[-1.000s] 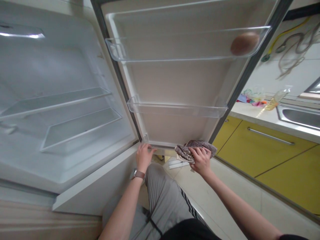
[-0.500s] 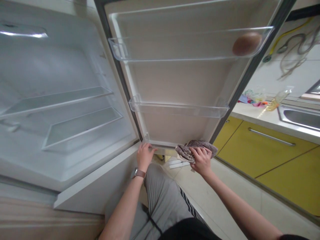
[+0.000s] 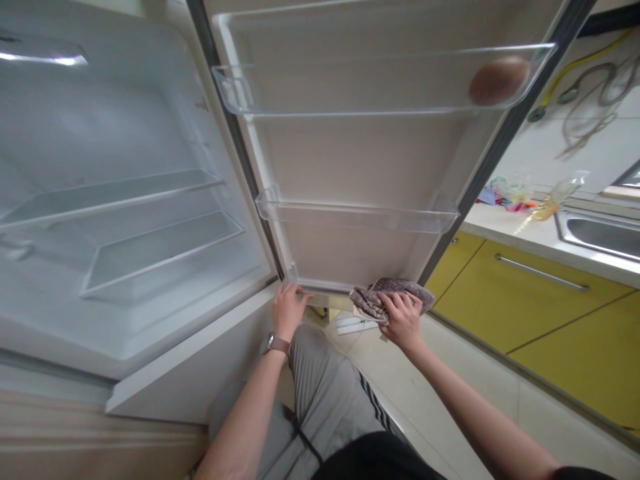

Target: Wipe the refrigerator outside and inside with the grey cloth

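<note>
The open refrigerator door [image 3: 340, 147] fills the upper middle of the view. At its lower left corner, my left hand [image 3: 289, 312], with a brown-strapped watch on the wrist, is closed on the edge of the clear bottom door shelf [image 3: 327, 300]. My right hand [image 3: 404, 319] grips a bunched, brown-and-white patterned cloth [image 3: 367, 303] and presses it at the right end of that same shelf. Part of the cloth lies over the shelf's front edge. Higher on the door are a middle clear shelf [image 3: 357, 217] and a top one [image 3: 360, 90].
A round brownish object [image 3: 500, 80] rests in the top door shelf. On the left, the refrigerator interior [image 3: 100, 127] holds glass shelves [image 3: 165, 250]. Yellow cabinets [image 3: 540, 300], a sink [image 3: 607, 233] and an oil bottle [image 3: 553, 200] stand on the right.
Both hands and the cloth keep almost the same place on the bottom shelf. The view has shifted slightly, so the door's upper part sits a little higher.
</note>
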The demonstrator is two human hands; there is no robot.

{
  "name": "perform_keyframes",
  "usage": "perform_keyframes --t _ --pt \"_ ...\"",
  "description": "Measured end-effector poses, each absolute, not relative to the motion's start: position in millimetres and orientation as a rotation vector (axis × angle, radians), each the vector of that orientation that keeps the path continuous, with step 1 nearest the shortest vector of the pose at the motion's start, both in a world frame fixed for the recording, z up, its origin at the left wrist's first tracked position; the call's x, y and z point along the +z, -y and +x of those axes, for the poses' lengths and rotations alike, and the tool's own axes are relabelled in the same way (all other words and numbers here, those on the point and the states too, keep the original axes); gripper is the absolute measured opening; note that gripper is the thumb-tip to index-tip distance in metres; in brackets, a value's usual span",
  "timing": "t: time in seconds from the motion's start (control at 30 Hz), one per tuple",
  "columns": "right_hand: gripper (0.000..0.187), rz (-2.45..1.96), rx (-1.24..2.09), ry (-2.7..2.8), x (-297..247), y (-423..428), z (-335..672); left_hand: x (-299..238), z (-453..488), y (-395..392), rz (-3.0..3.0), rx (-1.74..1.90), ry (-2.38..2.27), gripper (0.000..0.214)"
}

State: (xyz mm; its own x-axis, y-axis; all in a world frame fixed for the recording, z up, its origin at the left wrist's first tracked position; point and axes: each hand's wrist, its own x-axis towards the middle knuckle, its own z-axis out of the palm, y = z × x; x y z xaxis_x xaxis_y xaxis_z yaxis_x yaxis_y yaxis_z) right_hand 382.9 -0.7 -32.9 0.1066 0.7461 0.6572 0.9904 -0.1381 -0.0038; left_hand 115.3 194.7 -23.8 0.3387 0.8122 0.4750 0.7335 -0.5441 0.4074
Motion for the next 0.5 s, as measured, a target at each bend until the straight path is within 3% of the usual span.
perform_keyframes --t 0.13,0.3,0.5 --pt "0.065 -1.881 -0.695 1.673 -36.0 1.5 384.3 -21.6 115.9 -193.2 2.450 0.989 -1.422 0.013" --pt "0.042 -1.594 -0.710 1.645 -43.8 5.4 387.8 -20.7 115.8 -193.0 2.429 0.973 -1.425 0.009" --pt "0.038 -1.482 -0.839 1.782 -48.7 8.8 372.7 -21.9 109.6 -195.0 2.425 0.953 -1.419 0.010"
